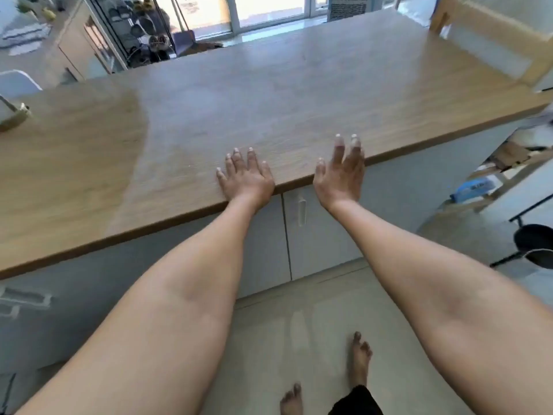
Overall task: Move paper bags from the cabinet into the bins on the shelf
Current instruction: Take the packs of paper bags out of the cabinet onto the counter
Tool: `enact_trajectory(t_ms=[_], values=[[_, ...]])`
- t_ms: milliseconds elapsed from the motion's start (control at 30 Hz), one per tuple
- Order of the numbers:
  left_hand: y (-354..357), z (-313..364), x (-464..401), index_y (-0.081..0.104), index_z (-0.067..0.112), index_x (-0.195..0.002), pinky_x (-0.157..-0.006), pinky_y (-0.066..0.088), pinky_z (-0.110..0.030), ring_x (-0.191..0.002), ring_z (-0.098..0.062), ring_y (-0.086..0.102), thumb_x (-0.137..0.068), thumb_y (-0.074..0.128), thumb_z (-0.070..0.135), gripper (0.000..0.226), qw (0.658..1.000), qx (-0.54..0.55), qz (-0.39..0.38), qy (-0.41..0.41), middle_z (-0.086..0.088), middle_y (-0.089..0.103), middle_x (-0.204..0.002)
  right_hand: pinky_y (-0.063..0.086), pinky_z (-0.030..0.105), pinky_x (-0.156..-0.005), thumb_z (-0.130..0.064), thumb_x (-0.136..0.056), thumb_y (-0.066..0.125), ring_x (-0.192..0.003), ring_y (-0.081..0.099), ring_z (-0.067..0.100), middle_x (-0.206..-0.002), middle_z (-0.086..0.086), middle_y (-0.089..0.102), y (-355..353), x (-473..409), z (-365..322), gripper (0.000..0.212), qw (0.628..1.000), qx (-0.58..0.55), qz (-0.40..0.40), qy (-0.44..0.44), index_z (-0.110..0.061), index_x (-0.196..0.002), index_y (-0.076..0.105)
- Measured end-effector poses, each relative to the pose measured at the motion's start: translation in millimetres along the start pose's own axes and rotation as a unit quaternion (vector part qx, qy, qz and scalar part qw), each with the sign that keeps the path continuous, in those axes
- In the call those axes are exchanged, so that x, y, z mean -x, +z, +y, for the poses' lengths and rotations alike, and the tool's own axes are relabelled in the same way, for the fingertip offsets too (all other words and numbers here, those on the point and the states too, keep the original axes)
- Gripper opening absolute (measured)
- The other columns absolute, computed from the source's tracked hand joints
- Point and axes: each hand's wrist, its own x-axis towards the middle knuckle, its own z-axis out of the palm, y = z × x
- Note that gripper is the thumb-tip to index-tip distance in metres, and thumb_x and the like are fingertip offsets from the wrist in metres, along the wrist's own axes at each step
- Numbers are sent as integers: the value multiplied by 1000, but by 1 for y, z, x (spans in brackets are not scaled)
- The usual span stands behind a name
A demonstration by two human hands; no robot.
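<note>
My left hand point(245, 176) rests flat, fingers straight, on the near edge of a long wooden countertop point(269, 94). My right hand point(339, 172) is stretched out beside it, fingers spread, over the same edge, holding nothing. Below the counter are pale grey cabinet doors point(317, 235), closed, with a recessed handle point(301, 209). At the far right a wooden shelf point(505, 172) holds brown paper or cardboard pieces point(508, 155) and a blue item point(472, 190). No paper bag is plainly in view.
A light wooden frame point(493, 34) stands on the counter's far right. A small object point(13, 115) sits at the counter's left edge. A black stool point(535, 247) stands on the floor at right. A shoe rack point(140, 31) is beyond the counter. My bare feet point(359, 363) are on the tiled floor.
</note>
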Motion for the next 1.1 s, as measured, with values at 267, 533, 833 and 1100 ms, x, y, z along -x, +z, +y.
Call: enact_trajectory(t_ms=[267, 533, 833, 1100], values=[[2, 0, -2, 2, 22, -154, -117, -9, -50, -149, -26, -9, -99, 11, 42, 59, 999, -32, -20, 13, -8, -8, -162, 42, 33, -96, -15, -91, 45, -118, 52, 34, -130, 18, 52, 29, 57, -1, 36, 924, -266, -53, 269, -2, -124, 54], [1, -2, -6, -1, 21, -154, -117, -9, -50, -149, -28, -11, -100, 10, 43, 60, 998, -41, -38, 22, -9, -11, -161, 35, 25, -84, -23, -98, 32, -116, 52, 30, -129, 17, 57, 36, 59, -13, 38, 876, -357, -152, 287, -8, -120, 60], [1, -14, 3, 1, 20, -155, -119, -10, -44, -149, -27, -11, -101, 10, 44, 60, 996, -35, -48, 71, -8, -10, -161, 27, 44, -114, -71, -91, 7, -136, 39, 33, -148, 13, 43, 1, 87, 1, 83, 895, -269, -211, 286, -19, -142, 45], [6, -5, 33, 1, 10, -154, -119, -7, -43, -149, -28, -8, -101, 12, 42, 63, 996, -46, -34, 74, -15, -7, -161, 40, 47, -103, -69, -63, 50, -116, 51, 35, -130, 10, 52, -33, 106, 31, 84, 891, -121, -204, 388, -14, -126, 49]])
